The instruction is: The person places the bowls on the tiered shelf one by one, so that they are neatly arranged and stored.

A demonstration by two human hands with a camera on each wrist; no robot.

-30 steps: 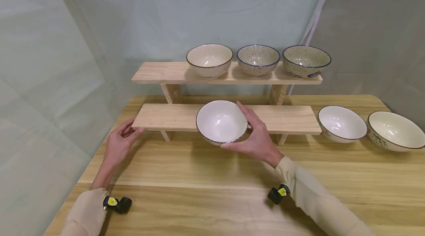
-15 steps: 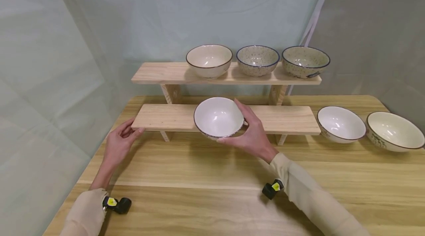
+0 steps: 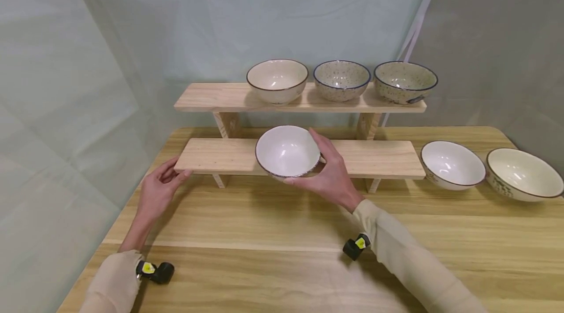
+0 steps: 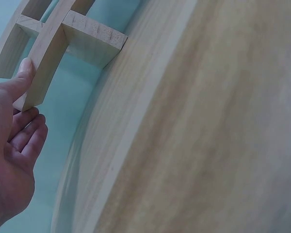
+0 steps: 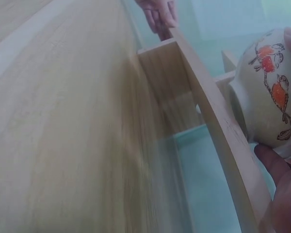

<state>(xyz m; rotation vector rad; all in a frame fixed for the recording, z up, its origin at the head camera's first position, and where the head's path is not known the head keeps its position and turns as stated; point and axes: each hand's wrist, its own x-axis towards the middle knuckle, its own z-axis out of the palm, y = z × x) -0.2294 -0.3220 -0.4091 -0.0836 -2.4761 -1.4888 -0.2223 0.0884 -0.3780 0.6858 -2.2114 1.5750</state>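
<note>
A bowl (image 3: 288, 150) with a white inside and dark rim is at the middle of the lower shelf in the head view, tilted slightly toward me. My right hand (image 3: 328, 171) grips its right side, thumb at the near rim and fingers on the far side. In the right wrist view, orange-red painted figures on brown twigs show on the bowl's outside (image 5: 269, 92). Its foot is close to the board; I cannot tell whether they touch. My left hand (image 3: 159, 189) holds the left end of the wooden shelf (image 3: 216, 155), thumb in front and fingers beneath in the left wrist view.
A cream bowl (image 3: 277, 82), a speckled blue-rimmed bowl (image 3: 341, 81) and a greenish speckled bowl (image 3: 405, 83) stand on the upper shelf (image 3: 211, 97). Right of the rack, a white bowl (image 3: 453, 165) and a cream bowl (image 3: 524, 174) rest on the wooden table (image 3: 246, 264).
My right hand has carried the bowl away from me and slightly left, farther over the lower shelf. The left hand has stayed on the shelf end.
</note>
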